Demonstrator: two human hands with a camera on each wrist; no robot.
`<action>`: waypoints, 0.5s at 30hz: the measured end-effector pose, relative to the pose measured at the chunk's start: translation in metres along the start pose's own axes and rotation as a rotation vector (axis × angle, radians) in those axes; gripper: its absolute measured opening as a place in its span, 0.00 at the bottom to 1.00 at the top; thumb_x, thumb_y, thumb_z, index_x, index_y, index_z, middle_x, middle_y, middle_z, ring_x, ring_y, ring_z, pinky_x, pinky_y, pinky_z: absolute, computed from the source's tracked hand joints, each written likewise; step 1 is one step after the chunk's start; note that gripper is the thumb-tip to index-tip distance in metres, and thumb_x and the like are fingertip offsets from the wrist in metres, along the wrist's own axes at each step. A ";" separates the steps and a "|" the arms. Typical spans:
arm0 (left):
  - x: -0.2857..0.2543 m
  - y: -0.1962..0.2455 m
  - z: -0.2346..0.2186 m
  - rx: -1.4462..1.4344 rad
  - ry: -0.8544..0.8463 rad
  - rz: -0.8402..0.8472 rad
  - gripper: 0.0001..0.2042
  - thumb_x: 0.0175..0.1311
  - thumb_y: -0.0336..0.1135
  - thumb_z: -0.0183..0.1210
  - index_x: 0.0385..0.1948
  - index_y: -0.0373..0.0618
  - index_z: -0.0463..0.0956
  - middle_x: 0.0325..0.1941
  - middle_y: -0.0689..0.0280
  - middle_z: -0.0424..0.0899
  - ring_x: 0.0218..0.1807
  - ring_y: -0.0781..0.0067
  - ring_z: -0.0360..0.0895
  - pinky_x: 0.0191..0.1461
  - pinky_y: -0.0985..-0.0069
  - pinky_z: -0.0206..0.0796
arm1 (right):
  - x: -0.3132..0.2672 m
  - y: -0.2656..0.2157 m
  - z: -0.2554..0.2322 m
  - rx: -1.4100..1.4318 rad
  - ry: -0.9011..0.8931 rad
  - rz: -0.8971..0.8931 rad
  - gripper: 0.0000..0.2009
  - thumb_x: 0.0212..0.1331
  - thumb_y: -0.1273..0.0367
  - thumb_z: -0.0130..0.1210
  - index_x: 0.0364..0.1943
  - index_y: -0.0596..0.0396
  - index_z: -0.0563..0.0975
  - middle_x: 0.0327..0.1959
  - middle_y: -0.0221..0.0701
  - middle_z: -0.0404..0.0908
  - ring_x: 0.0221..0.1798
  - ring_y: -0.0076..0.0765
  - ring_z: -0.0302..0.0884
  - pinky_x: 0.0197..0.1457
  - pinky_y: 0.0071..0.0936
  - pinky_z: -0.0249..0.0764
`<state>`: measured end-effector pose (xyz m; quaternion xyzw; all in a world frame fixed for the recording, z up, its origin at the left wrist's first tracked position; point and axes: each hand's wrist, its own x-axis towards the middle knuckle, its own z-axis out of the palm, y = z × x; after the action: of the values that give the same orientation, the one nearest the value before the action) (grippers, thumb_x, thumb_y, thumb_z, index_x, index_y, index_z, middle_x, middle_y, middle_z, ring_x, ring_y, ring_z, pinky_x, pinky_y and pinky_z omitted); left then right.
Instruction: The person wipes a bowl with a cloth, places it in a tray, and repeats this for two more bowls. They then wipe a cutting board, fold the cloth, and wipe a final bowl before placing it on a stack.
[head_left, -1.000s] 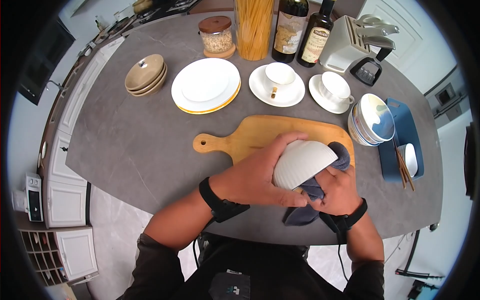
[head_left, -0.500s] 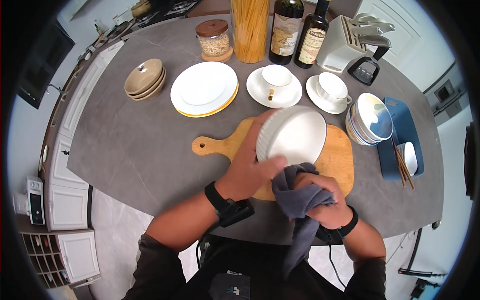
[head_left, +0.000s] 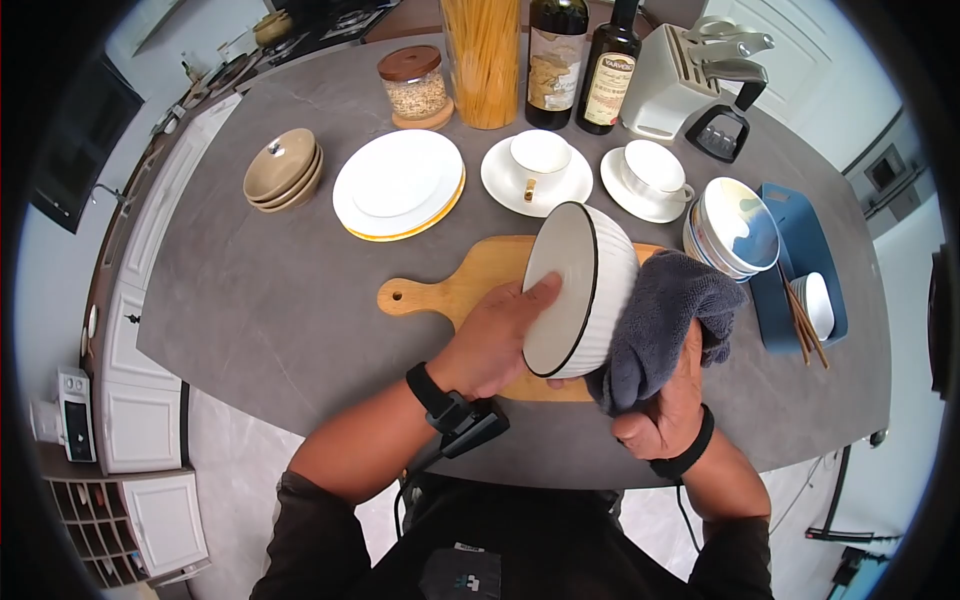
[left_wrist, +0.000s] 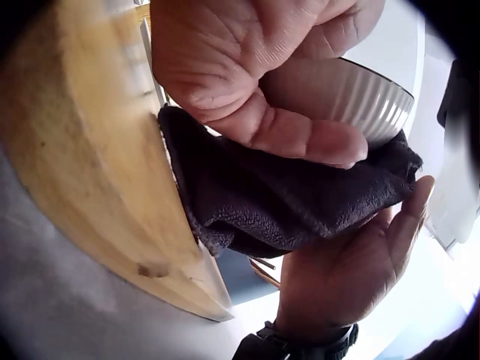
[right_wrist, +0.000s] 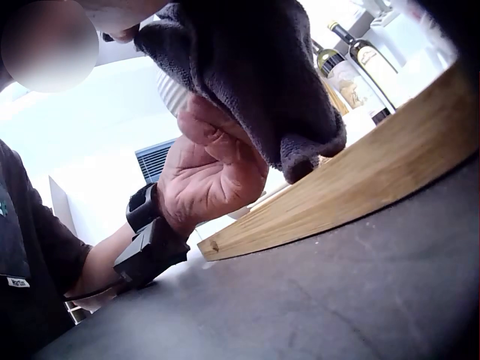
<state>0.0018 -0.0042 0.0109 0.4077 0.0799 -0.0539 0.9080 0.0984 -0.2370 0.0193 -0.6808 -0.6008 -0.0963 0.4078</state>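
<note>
A white ribbed bowl (head_left: 572,290) with a dark rim is held tilted on its side above the wooden cutting board (head_left: 470,275). My left hand (head_left: 495,340) grips it at the near left, thumb inside the bowl, other fingers underneath. Against the ribbed outside lies a dark grey cloth (head_left: 665,325), pressed there by my right hand (head_left: 672,405), whose fingers are mostly covered by the cloth. In the left wrist view the cloth (left_wrist: 277,195) spreads between the bowl (left_wrist: 345,97) and the open palm of the right hand (left_wrist: 341,274).
Behind the board stand stacked white plates (head_left: 400,180), two cups on saucers (head_left: 537,190), an oat jar (head_left: 415,90), pasta, two bottles (head_left: 607,80) and a knife block (head_left: 665,85). Brown bowls (head_left: 282,168) are at the left; stacked bowls (head_left: 735,228) and a blue tray (head_left: 790,215) at the right.
The bowl has turned from facing right to facing left. The cloth and right hand have moved up and right, from the bowl's near edge to its outside, and the right fingers have straightened.
</note>
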 end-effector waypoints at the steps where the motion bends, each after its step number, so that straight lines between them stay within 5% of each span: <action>1: 0.001 -0.003 0.000 0.002 -0.001 -0.002 0.25 0.87 0.55 0.51 0.58 0.38 0.80 0.41 0.60 0.91 0.35 0.71 0.90 0.28 0.71 0.81 | -0.002 0.000 0.001 -0.054 -0.018 -0.011 0.52 0.69 0.38 0.64 0.78 0.74 0.65 0.76 0.61 0.66 0.77 0.67 0.68 0.83 0.51 0.59; 5: -0.001 -0.012 -0.002 0.228 0.035 0.002 0.25 0.87 0.56 0.52 0.54 0.37 0.82 0.33 0.63 0.88 0.24 0.76 0.83 0.21 0.77 0.72 | 0.008 -0.008 0.007 0.113 0.070 0.072 0.50 0.74 0.38 0.57 0.79 0.74 0.63 0.78 0.61 0.66 0.79 0.65 0.67 0.84 0.50 0.57; 7: -0.002 -0.013 -0.004 0.261 0.011 -0.003 0.26 0.86 0.57 0.53 0.52 0.37 0.82 0.30 0.65 0.87 0.21 0.78 0.81 0.18 0.79 0.69 | 0.016 -0.021 0.006 0.412 0.158 0.361 0.49 0.77 0.37 0.50 0.79 0.74 0.62 0.79 0.58 0.66 0.82 0.61 0.66 0.85 0.47 0.56; 10: -0.005 0.000 0.000 0.460 -0.009 0.034 0.25 0.86 0.58 0.53 0.52 0.39 0.82 0.28 0.68 0.86 0.18 0.81 0.79 0.16 0.81 0.65 | 0.019 -0.022 0.000 0.567 0.104 0.477 0.45 0.82 0.39 0.43 0.80 0.73 0.61 0.80 0.53 0.69 0.83 0.53 0.65 0.86 0.43 0.56; 12: -0.014 0.026 0.018 0.544 0.103 -0.299 0.17 0.89 0.38 0.52 0.67 0.38 0.77 0.58 0.66 0.88 0.55 0.80 0.85 0.59 0.76 0.78 | 0.021 -0.021 -0.002 0.657 0.067 0.537 0.40 0.86 0.44 0.38 0.78 0.71 0.64 0.78 0.50 0.72 0.82 0.49 0.67 0.85 0.41 0.57; 13: -0.011 0.015 0.013 0.546 0.102 -0.300 0.17 0.89 0.38 0.52 0.67 0.38 0.77 0.58 0.66 0.88 0.55 0.80 0.85 0.59 0.76 0.78 | 0.020 -0.019 -0.001 0.657 0.069 0.537 0.40 0.86 0.44 0.38 0.78 0.71 0.64 0.78 0.50 0.72 0.82 0.49 0.67 0.85 0.41 0.57; 15: 0.001 -0.012 0.004 0.543 0.157 0.313 0.25 0.87 0.57 0.52 0.56 0.40 0.82 0.39 0.66 0.89 0.36 0.81 0.84 0.39 0.78 0.77 | 0.016 -0.015 0.004 0.764 0.062 0.695 0.35 0.88 0.47 0.36 0.74 0.70 0.71 0.74 0.47 0.77 0.78 0.48 0.72 0.82 0.41 0.62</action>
<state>0.0008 -0.0158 0.0047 0.6454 0.0689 0.0986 0.7543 0.0877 -0.2234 0.0337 -0.6397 -0.3189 0.2511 0.6527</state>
